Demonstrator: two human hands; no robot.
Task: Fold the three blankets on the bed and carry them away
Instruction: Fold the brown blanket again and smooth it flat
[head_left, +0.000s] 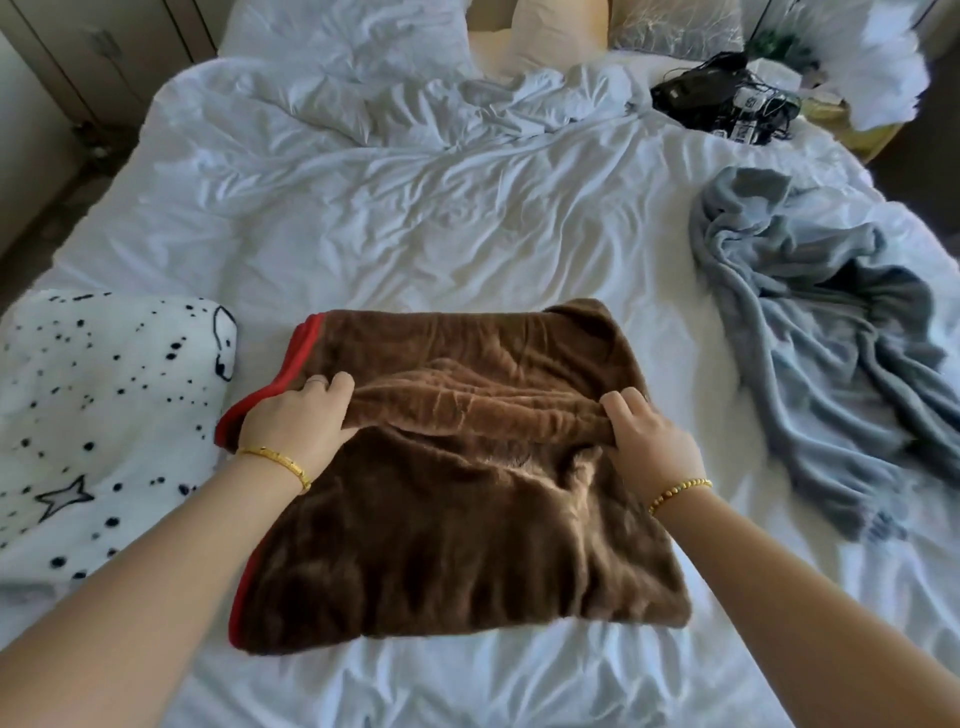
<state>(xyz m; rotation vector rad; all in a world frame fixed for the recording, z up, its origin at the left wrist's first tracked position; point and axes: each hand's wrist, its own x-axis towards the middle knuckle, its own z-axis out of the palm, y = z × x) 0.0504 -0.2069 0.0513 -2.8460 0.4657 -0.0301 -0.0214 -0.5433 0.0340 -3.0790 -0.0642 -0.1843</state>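
Note:
A brown blanket with a red edge lies partly folded on the white bed, near its front. My left hand grips a raised fold at the blanket's left side, close to the red edge. At the right end of that same fold my right hand pinches the cloth. A white blanket with black dots and stars sits folded at the left edge of the bed. Crumpled and unfolded, a grey blanket lies on the right side.
White pillows and a cream pillow lie at the head of the bed. Black devices with cables sit at the far right corner beside a white feathery object. A wardrobe stands at the far left.

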